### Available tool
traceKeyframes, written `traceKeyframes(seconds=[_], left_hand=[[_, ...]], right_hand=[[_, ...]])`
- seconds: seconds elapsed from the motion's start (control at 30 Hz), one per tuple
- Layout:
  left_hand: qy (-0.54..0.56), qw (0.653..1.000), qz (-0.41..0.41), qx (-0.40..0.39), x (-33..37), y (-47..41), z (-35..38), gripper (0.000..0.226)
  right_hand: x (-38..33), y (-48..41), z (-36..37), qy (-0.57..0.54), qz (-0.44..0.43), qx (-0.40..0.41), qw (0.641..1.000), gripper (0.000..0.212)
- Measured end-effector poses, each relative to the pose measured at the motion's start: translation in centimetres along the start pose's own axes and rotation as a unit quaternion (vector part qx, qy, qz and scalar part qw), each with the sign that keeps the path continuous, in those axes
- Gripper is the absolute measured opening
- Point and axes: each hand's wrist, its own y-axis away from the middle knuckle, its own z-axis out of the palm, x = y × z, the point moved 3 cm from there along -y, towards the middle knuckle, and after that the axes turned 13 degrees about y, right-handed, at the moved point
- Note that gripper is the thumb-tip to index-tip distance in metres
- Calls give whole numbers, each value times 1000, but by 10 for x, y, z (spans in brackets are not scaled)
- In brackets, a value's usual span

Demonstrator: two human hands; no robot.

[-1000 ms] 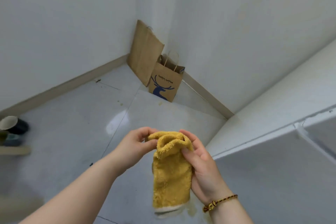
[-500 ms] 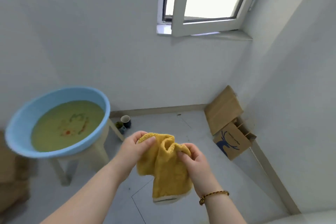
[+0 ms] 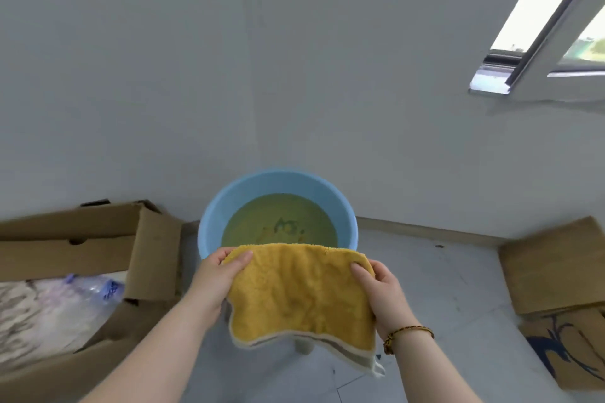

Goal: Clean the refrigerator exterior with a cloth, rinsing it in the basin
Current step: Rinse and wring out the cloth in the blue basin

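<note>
Yellow cloth (image 3: 301,291) hangs spread just before the blue basin (image 3: 205,232), its top corners pinched between thumb and fingers of the left hand (image 3: 217,275) and right hand (image 3: 383,291). Right of the basin, a paper bag (image 3: 563,350) bears blue print, unreadable.

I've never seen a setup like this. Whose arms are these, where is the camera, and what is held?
There is no machine here: these are a person's two bare arms, filmed by a camera worn on the head, looking forward and down. The left hand and right hand each pinch an upper corner of a yellow cloth, holding it spread out and hanging. Just behind it stands a blue basin of greenish water; the cloth is not in it yet. On the floor, an open cardboard box lies to the left and brown paper bags to the right. A window shows at upper right.
</note>
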Motion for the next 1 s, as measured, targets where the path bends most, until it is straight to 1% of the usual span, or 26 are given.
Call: traceKeyframes(seconds=[0.13, 0.23, 0.33, 0.37, 0.4, 0.47, 0.53, 0.6, 0.7, 0.77, 0.8, 0.87, 1.0], left_hand=[[-69, 997, -34, 3, 8, -72, -27, 5], [-149, 988, -29, 19, 3, -111, -20, 7], [-222, 974, -37, 5, -7, -144, -3, 26], [-247, 968, -33, 4, -11, -158, 1, 29], [-280, 960, -24, 2, -13, -169, 5, 29], [-363, 932, -18, -6, -20, -191, 12, 26], [-411, 912, -17, 1, -26, -208, 15, 24], [-426, 904, -22, 17, -34, -225, 15, 27], [-435, 899, -16, 49, -53, -250, 6, 39], [-454, 890, -1, 50, -62, -259, 2, 54], [-470, 882, -2, 46, -67, -264, 0, 62], [-503, 864, -7, 21, -81, -277, -2, 73], [-558, 829, -6, -31, -99, -296, -3, 80]], right_hand=[[-12, -50, 51, -28, 53, 11, 998, 3], [-12, -79, 67, -36, 73, 7, 997, 5], [-11, -113, 72, -49, 91, 4, 995, 12], [-10, -127, 74, -46, 96, 7, 994, 13], [-9, -139, 76, -32, 100, 16, 994, 14], [-5, -163, 81, 2, 99, 38, 994, 13], [-2, -184, 89, 22, 87, 43, 995, 14], [5, -206, 98, 52, 90, 57, 993, 25], [25, -237, 114, 112, 104, 56, 987, 45], [34, -247, 121, 191, 102, 60, 974, 52], [39, -253, 126, 231, 98, 60, 966, 55], [49, -265, 136, 267, 88, 54, 958, 60], [62, -277, 155, 310, 76, 25, 947, 59]])
